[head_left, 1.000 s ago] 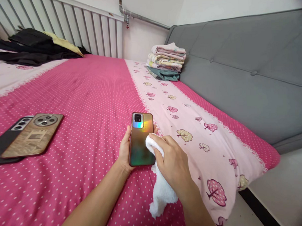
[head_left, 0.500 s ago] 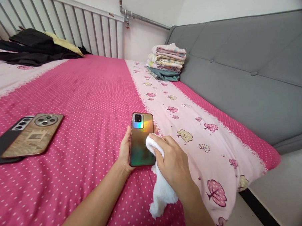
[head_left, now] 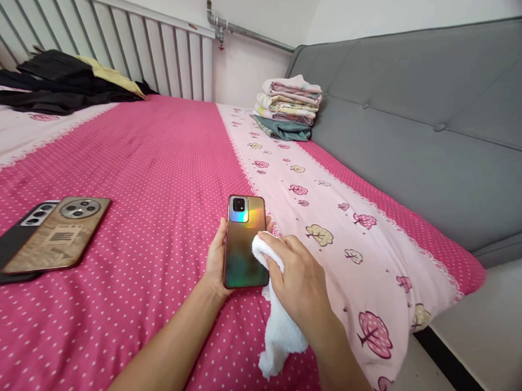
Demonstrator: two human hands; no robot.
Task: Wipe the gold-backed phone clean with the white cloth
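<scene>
My left hand (head_left: 215, 261) grips an iridescent phone (head_left: 242, 238) from underneath, back side up with its camera at the top. My right hand (head_left: 300, 280) is closed on a white cloth (head_left: 279, 327). It presses the cloth's bunched end against the phone's lower right edge, and the rest of the cloth hangs down onto the bed. Both hands are over the pink dotted bedsheet (head_left: 156, 165).
Two more phones, a brown one (head_left: 57, 233) lying over a black one (head_left: 7, 244), rest on the sheet at the left. Folded cloths (head_left: 289, 105) are stacked at the far right by the grey padded headboard (head_left: 426, 119). Dark clothes (head_left: 57, 83) lie at the far left.
</scene>
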